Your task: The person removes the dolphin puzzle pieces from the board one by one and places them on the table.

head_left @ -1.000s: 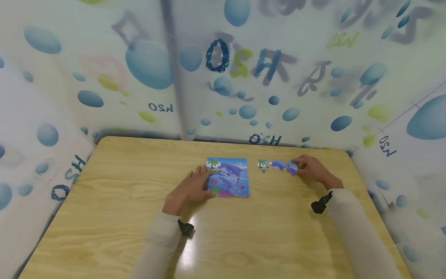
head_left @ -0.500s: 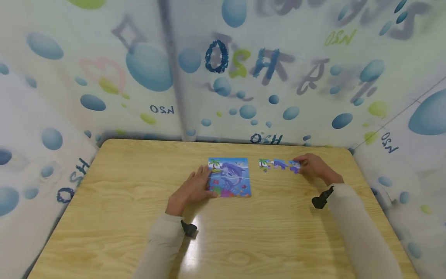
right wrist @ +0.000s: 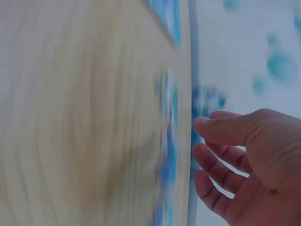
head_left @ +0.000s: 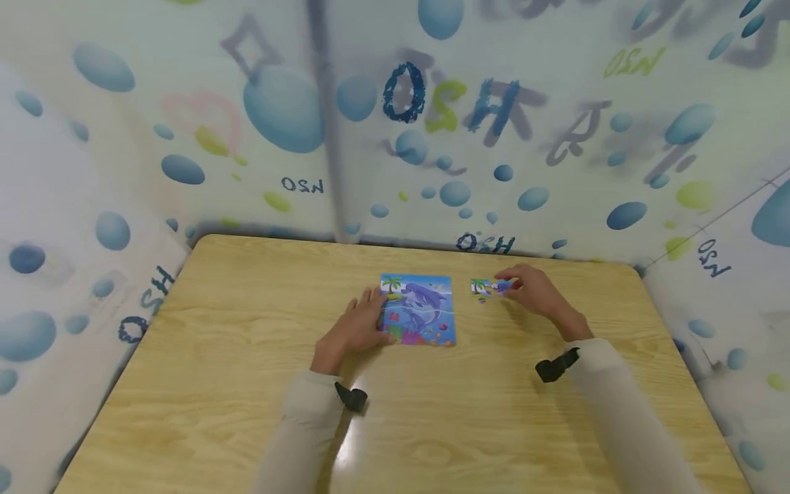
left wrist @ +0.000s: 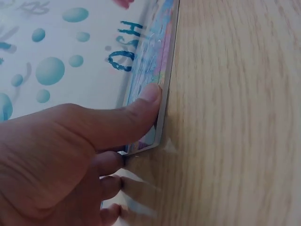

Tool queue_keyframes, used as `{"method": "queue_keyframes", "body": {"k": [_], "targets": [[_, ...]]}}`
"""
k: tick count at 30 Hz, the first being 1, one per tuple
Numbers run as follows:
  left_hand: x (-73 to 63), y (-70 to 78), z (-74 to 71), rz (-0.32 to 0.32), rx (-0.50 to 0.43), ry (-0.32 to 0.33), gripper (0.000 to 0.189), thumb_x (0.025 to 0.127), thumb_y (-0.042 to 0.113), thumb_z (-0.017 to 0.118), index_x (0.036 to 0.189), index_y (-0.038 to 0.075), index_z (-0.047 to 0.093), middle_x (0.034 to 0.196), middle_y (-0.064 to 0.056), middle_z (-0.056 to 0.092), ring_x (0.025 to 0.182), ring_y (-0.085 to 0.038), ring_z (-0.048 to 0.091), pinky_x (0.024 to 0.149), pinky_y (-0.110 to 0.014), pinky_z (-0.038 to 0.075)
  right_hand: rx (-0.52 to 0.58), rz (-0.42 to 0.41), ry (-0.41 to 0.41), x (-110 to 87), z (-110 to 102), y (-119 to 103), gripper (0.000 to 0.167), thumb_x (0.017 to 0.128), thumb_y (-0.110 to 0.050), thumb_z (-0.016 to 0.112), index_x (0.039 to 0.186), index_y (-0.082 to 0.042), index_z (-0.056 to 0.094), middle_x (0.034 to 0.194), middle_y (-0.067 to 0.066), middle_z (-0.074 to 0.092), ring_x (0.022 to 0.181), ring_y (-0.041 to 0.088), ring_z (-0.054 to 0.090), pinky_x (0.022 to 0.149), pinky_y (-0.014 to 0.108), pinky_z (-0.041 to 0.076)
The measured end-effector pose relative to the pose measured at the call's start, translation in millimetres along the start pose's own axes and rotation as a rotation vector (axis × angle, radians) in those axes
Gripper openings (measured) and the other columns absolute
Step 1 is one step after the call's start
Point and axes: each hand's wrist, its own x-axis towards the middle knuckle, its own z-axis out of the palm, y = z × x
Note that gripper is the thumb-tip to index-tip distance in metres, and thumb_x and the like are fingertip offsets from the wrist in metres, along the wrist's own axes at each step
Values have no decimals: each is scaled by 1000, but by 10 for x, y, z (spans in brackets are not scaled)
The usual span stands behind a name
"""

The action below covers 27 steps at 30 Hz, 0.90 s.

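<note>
- Head view: the person's left hand (head_left: pixel 352 331) is unclenched, fingers extended at the left edge of a flat square board printed with dolphins and a palm tree on blue (head_left: pixel 426 315); its thumb rests on the board's near-left corner
- The right hand (head_left: pixel 533 291) looks released in the right wrist view – thumb and fingers loosely bent, a gap between them; whether it touches anything, I cannot tell
- Just beside its fingertips lies a dolphin-printed purple-and-blue puzzle piece (head_left: pixel 503 285), partly hidden
- Next to that, a palm-tree puzzle piece (head_left: pixel 481 287) lies between it and the board – blurred in the right wrist view
- Around both wrists, cream sleeves (head_left: pixel 629 412) and black wrist-worn devices (head_left: pixel 353 398)
- Under everything, a pale wood-grain table (head_left: pixel 444 425)
- Beyond, a white wall with blue bubbles and lettering (head_left: pixel 364 171)
</note>
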Motion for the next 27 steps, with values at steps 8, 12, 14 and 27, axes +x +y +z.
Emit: {"method": "queue_keyframes", "body": {"k": [8, 12, 14, 27], "targets": [[41, 36, -45, -16, -56, -7, 83, 94, 29, 69, 155, -1, 23, 162, -28, 12, 152, -41, 4, 123, -55, 4, 42, -119, -70, 235, 487, -717, 33, 92, -5, 68, 125, 0, 67, 115, 18, 62, 91, 25, 64, 75, 37, 56], [58, 38, -16, -49, -50, -9, 79, 96, 29, 65, 156, 0, 22, 162, -28, 13, 152, -40, 6, 124, -52, 6, 17, -145, -128, 318, 717, -946, 39, 92, -15, 71, 128, -2, 66, 115, 14, 64, 90, 20, 62, 77, 36, 54], [52, 34, 20, -70, -44, -8, 83, 95, 28, 67, 156, -1, 19, 161, -29, 13, 152, -39, 7, 124, -51, 6, -18, -162, -145, 343, 820, -1022, 43, 92, -20, 72, 130, -3, 65, 116, 13, 64, 92, 21, 60, 80, 38, 53], [43, 32, 86, -39, -22, 76, 87, 94, 24, 68, 157, 1, 13, 159, -29, 23, 152, -38, 12, 123, -54, 9, -142, -44, -264, 573, 1025, -1264, 53, 91, -32, 73, 135, -10, 55, 118, 11, 59, 105, 25, 60, 88, 43, 52]]}}
